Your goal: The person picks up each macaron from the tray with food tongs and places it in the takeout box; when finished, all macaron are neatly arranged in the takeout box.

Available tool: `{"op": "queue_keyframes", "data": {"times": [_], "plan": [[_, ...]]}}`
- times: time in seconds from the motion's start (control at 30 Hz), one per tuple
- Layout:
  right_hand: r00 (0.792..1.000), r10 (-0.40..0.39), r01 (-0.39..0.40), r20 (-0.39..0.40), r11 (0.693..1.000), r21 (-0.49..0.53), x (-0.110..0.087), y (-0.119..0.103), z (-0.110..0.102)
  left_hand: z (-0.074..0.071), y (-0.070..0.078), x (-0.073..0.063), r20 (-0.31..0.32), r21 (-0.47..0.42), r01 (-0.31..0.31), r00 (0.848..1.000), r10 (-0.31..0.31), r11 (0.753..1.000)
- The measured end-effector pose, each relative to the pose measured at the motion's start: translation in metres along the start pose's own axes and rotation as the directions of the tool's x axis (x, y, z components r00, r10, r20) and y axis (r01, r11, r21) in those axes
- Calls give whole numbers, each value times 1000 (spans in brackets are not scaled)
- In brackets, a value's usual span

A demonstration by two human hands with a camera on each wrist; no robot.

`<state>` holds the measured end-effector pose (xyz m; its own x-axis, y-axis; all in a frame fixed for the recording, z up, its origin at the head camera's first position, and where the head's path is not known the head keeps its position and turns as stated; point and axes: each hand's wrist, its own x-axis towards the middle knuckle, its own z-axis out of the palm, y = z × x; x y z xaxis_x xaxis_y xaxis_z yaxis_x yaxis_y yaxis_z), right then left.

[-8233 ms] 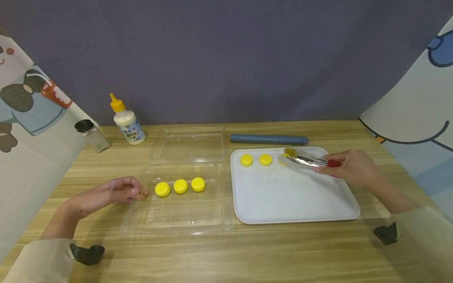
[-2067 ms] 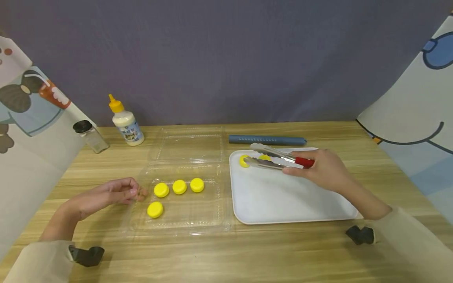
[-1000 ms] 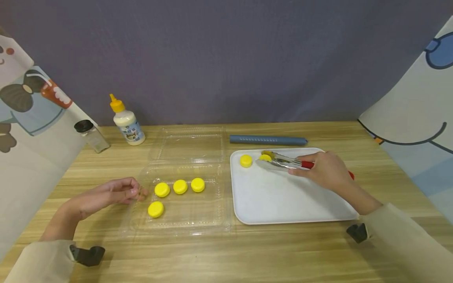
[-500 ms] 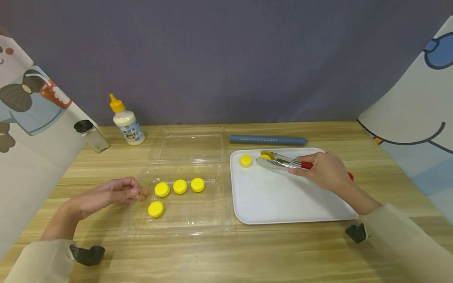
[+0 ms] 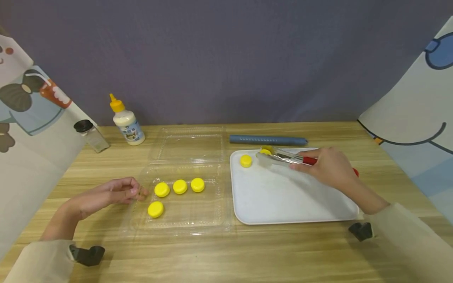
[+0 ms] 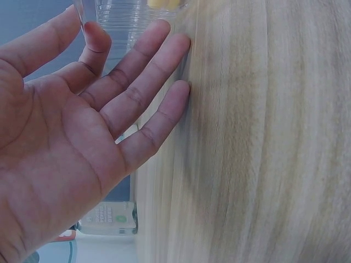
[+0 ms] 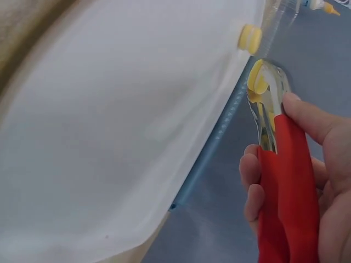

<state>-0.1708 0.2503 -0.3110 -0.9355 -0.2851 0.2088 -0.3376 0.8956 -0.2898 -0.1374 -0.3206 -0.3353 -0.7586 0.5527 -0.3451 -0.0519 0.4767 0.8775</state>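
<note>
My right hand (image 5: 330,167) grips red-handled metal tongs (image 7: 296,181). Their tips hold a yellow macaron (image 7: 256,76), which is raised off the white tray (image 5: 293,196) in the right wrist view. One other macaron (image 5: 245,160) sits at the tray's back left corner. On the left, the thumb and forefinger of my left hand (image 5: 102,196) pinch the edge of a clear plastic clamshell box (image 5: 191,225); the other fingers extend loosely. Inside the box, three macarons (image 5: 180,186) form a row, with another macaron (image 5: 155,209) in front at the left.
The box's clear lid (image 5: 191,143) lies folded back behind it. A blue-grey ribbed tube (image 5: 267,140) lies behind the tray. At the back left stand a yellow-capped squeeze bottle (image 5: 129,127) and a black-capped jar (image 5: 92,136). A dark wall (image 5: 226,59) borders the wooden table.
A fourth macaron appeared in the box after the oldest frame. The tongs moved left to another macaron, closed on it and have just lifted it slightly. My left hand has kept its place.
</note>
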Motion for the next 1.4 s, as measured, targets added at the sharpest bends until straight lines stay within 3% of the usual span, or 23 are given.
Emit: {"op": "queue_keyframes", "data": {"times": [0.27,0.57,0.87,1.03,1.4], "plan": [[998,-51,50,-47,999,-17,2,-14,-12,0,0,0,-3,8,-5,1000,5,1000],[997,-75,76,21,997,-11,1,-51,-20,1,1,0,-9,13,6,1000,-6,1000],[981,-194,193,21,979,66,2,-92,-21,1,2,0,-8,5,10,1000,-10,1000],[967,-248,241,60,966,96,7,-114,-16,1,2,-1,-11,6,14,1000,-14,1000],[929,-343,340,139,939,51,16,-153,13,2,2,-2,-21,8,-15,1000,15,1000]]}}
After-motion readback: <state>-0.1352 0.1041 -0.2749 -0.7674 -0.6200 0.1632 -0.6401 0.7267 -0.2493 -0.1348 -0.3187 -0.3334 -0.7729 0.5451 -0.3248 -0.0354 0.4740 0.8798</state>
